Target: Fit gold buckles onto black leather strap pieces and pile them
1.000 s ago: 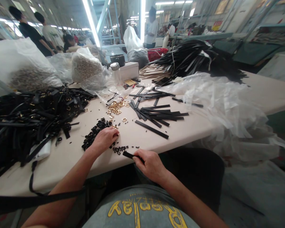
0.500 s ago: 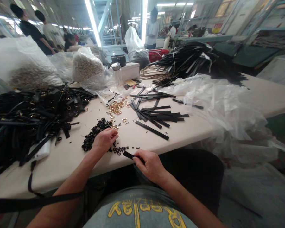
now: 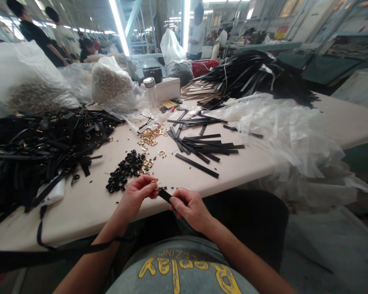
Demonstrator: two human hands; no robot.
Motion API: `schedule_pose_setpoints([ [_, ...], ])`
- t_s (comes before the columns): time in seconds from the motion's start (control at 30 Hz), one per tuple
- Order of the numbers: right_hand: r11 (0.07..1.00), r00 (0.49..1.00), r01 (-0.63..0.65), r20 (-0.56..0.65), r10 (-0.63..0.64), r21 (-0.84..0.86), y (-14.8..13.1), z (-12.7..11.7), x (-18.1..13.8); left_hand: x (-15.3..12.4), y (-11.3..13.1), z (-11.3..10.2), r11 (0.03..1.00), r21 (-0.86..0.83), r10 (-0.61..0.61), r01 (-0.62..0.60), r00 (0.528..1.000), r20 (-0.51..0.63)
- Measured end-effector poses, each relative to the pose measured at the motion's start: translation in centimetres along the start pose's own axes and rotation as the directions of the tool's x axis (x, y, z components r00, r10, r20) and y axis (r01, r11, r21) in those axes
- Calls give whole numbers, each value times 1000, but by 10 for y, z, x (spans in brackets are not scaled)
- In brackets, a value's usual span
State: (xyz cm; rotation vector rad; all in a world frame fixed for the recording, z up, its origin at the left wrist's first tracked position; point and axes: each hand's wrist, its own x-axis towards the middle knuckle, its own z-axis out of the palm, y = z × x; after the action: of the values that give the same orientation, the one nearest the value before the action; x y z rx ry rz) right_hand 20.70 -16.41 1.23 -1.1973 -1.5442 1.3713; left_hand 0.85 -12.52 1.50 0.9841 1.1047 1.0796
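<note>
Between the thumb and fingers of my left hand [image 3: 140, 192] is a small gold buckle [image 3: 155, 182], partly covered by the fingertips. My right hand [image 3: 190, 206] pinches a black strap [image 3: 164, 195], whose free end points left and lies close to the buckle. Just beyond my left hand is a pile of black loops [image 3: 125, 169], with a few gold buckles at its right side. Farther back lies a heap of gold buckles [image 3: 150, 136]. Loose black straps [image 3: 208, 147] are spread on the table to the right of it.
A big heap of finished-looking black straps with buckles [image 3: 49, 143] covers the table's left. Plastic bags [image 3: 112, 83], a lidded jar [image 3: 150, 90] and a bundle of black strips [image 3: 248, 75] stand behind. Clear plastic sheeting [image 3: 288, 126] hangs over the right edge. Several people are in the background.
My left hand has come away from the pile, moving right and toward me with a gold buckle, to the strap's end. My right hand still holds the strap in nearly the same place.
</note>
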Motion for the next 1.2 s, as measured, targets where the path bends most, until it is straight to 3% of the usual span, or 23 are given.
schedule_pose_setpoints([
  [0.23, 957, 990, -115, 111, 88, 266, -4, 7, 0, -12, 3, 17, 988, 122, 91, -95, 995, 39],
  [0.53, 866, 974, -226, 119, 193, 446, 0, 3, 0, -17, -1, 20, 964, 181, 191, -196, 981, 47],
  [1.0, 893, 982, -187, 74, 171, 411, 3, 2, -1, -21, 4, 24, 891, 340, 293, -301, 953, 75],
  [1.2, 928, 991, -118, -23, 135, 353, 11, -3, -1, -20, 9, 21, 923, 305, 233, -235, 971, 45],
])
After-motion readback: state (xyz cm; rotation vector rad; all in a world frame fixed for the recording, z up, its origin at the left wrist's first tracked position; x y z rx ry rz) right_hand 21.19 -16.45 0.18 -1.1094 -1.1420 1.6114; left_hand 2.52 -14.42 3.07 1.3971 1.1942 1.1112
